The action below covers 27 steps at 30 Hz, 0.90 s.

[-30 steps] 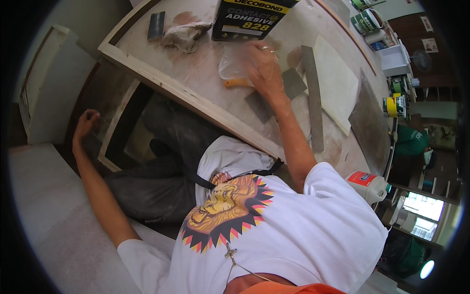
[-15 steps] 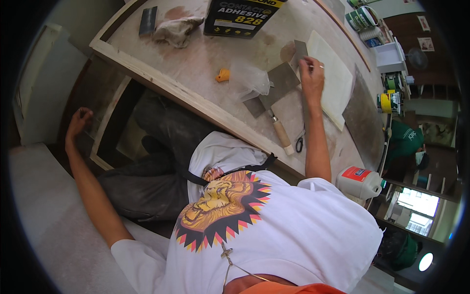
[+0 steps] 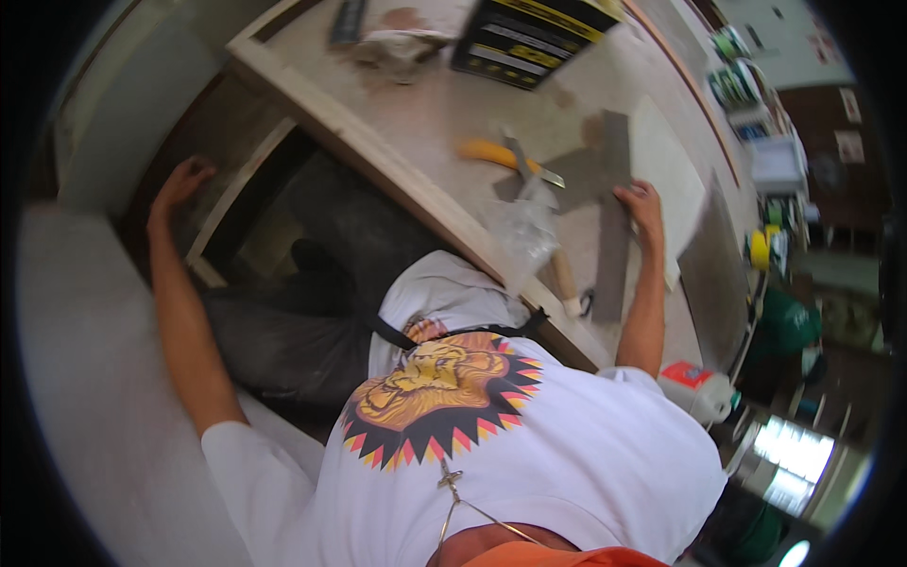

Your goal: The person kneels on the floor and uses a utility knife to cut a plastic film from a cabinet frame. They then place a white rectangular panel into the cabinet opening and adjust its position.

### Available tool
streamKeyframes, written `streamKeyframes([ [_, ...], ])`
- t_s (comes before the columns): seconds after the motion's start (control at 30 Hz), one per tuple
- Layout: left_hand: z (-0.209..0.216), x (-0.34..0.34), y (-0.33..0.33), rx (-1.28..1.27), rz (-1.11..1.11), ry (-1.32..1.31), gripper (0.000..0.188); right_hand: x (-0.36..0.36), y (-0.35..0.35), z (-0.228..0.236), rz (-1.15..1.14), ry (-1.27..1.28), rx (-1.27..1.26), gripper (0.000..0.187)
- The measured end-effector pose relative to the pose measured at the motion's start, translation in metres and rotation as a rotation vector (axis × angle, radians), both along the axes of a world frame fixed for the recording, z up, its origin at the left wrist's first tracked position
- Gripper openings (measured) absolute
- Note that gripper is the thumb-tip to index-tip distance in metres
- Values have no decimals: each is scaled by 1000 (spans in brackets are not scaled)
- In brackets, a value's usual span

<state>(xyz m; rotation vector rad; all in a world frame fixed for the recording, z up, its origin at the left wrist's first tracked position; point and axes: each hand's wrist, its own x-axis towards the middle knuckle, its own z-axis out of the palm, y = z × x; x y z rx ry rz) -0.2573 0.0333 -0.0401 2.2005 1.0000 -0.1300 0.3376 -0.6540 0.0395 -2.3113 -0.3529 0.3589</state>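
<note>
Workbench (image 3: 425, 118) | right hand (image 3: 643, 209) at grey strip (image 3: 612, 260), grip unclear | left hand (image 3: 180, 183) aside, loosely half-open

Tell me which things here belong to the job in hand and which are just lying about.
Probably part of the job:
grey strip, with the right hand at its edge
flat grey sheet by the strip
orange-handled knife
wooden-handled tool

Probably just lying about:
clear plastic bag
black-and-yellow container
crumpled cloth
white jug

Black tin (image 3: 529, 42) cut off at far edge; rag (image 3: 402, 49) blurred; grip of right hand (image 3: 644, 210) on grey strip (image 3: 613, 255) unclear.
</note>
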Motion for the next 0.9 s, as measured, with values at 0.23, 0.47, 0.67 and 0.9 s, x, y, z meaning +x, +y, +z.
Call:
streamKeyframes([
  [0.23, 83, 52, -43, 61, 67, -197, 34, -42, 28, 145, 284, -80, 460, 33],
  [0.47, 148, 114, -100, 114, -64, -467, 31, -200, 197, 267, 959, -871, 308, 22],
  [0.67, 165, 107, -122, -109, -94, -544, 30, -287, 296, 230, 1513, -1075, 337, 12],
  [0.9, 137, 105, -108, -318, 178, -911, 56, -283, 360, 179, 1562, -1042, 647, 13],
])
